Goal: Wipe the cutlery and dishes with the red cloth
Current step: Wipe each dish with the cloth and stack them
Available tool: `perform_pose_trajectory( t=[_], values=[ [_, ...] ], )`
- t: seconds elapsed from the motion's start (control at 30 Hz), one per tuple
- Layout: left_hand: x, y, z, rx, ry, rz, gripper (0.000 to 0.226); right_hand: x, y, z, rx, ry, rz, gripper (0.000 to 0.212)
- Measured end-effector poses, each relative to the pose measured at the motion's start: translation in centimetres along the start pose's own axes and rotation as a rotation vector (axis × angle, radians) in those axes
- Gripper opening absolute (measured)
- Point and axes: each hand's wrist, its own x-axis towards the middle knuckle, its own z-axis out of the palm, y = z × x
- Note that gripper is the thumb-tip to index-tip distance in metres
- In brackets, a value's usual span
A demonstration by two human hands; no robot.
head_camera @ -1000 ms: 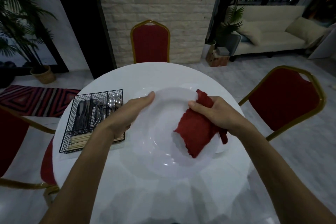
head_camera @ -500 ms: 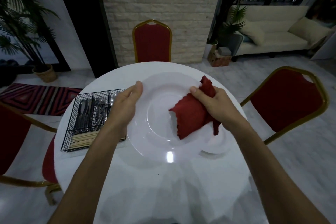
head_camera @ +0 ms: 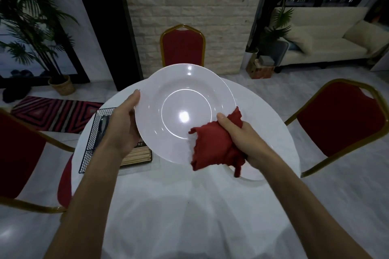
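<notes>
Nearest the camera, the white round table (head_camera: 168, 206) lies bare across its near half, with open cloth between the two forearms. Above it, the right hand (head_camera: 240, 139) has its thumb over the red cloth (head_camera: 212, 149), pinching it against the near-right rim of a white plate (head_camera: 183, 111); its fingers are hidden behind cloth and plate, so their spread cannot be told. Cloth hangs past the plate's edge toward the table. The left hand (head_camera: 122, 130) grips the plate's left rim, thumb on the upper face, other fingers out of sight beneath. One plate is held, tilted up toward the camera and clear of the table; the rim of a second plate (head_camera: 254, 176) shows on the table just below the right hand.

Left of the held plate, one black wire basket (head_camera: 92, 145) sits near the table's left edge, partly covered by the left hand. Its near compartment holds pale chopsticks (head_camera: 136, 156); dark cutlery (head_camera: 103, 124) lies farther in, too dim to count.

Three red chairs with gold frames ring the table: one near left (head_camera: 19, 153), one right (head_camera: 341, 120), one far (head_camera: 182, 47). Grey floor lies open to the right. Beyond are one striped rug (head_camera: 54, 113) at far left, one potted palm (head_camera: 37, 33), a pale brick wall (head_camera: 189, 2) and one cream sofa (head_camera: 328, 46).
</notes>
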Motion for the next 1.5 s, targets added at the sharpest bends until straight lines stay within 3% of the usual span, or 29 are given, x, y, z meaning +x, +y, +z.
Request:
perform_pose_trajectory(
  t=[0.13, 0.27, 0.5, 0.63, 0.8, 0.9, 1.07, 1.13, 1.27, 1.37, 1.5],
  values=[
    [-0.5, 1.0, -0.5, 0.178, -0.164, -0.066, 0.041, 0.2, -1.8, -2.6, -0.271, -0.097, -0.058, 0.050],
    [-1.4, 0.4, 0.7, 0.314, -0.270, -0.163, 0.043, 0.2, -3.8, -3.8, -0.431, -0.216, -0.129, 0.030],
    [-2.7, -1.7, 2.6, 0.486, -0.269, -0.012, 0.036, 0.6, -5.0, -4.7, -0.622, -0.334, -0.166, 0.024],
    [-2.8, -1.3, 2.6, 0.455, -0.352, -0.011, 0.033, 0.7, -5.3, -5.0, -0.705, -0.344, -0.174, 0.030],
    [-2.9, -1.4, 4.5, 0.514, -0.502, -0.022, 0.040, 0.5, -5.8, -3.0, -0.807, -0.435, -0.251, 0.017],
    [-3.1, -2.4, 5.7, 0.648, -0.467, 0.018, 0.049, 0.8, -5.8, -2.1, -0.857, -0.426, -0.328, 0.019],
    [-2.8, -4.1, 5.1, 0.711, -0.373, 0.195, 0.066, 1.5, -5.3, -2.5, -0.723, -0.319, -0.386, 0.030],
    [-2.8, -4.6, 4.8, 0.616, -0.308, 0.168, 0.064, 1.6, -5.0, -3.1, -0.677, -0.242, -0.378, 0.035],
    [-2.6, -4.9, 3.9, 0.314, -0.029, 0.069, 0.040, 1.7, -3.8, -4.6, -0.528, -0.070, -0.341, 0.037],
    [-2.0, -4.6, 3.2, 0.178, 0.188, 0.060, 0.041, 1.5, -2.6, -4.7, -0.436, 0.048, -0.317, 0.033],
    [-1.7, -3.9, 2.9, 0.027, 0.329, 0.054, 0.033, 1.0, -0.4, -3.9, -0.373, 0.101, -0.245, 0.033]
  ],
)
